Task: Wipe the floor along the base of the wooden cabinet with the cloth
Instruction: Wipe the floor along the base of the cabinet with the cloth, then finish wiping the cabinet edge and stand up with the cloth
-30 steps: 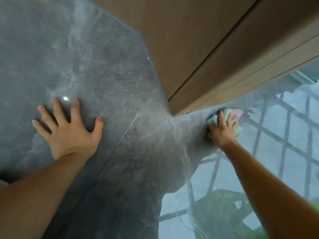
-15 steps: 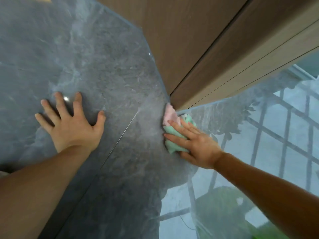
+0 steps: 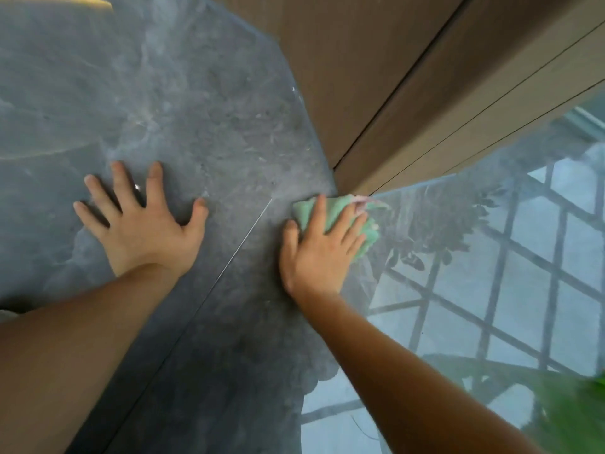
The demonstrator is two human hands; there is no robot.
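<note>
A green and pink cloth [image 3: 337, 213] lies bunched on the glossy grey stone floor [image 3: 203, 103], right at the bottom corner of the wooden cabinet [image 3: 376, 70]. My right hand [image 3: 319, 250] presses flat on the cloth with fingers spread over it, fingertips pointing toward the cabinet corner. The cloth's pink edge touches the cabinet base. My left hand [image 3: 144, 221] rests flat on the floor to the left, fingers apart, holding nothing.
A thin tile joint [image 3: 229, 260] runs diagonally between my hands. The shiny floor at the right reflects a window grid and plants [image 3: 491, 273]. A blurred green shape [image 3: 582, 411] sits at the lower right edge.
My right hand slid the cloth from along the cabinet's right side leftward to its corner, then turned so the fingers point up at the corner. My left hand stayed planted.
</note>
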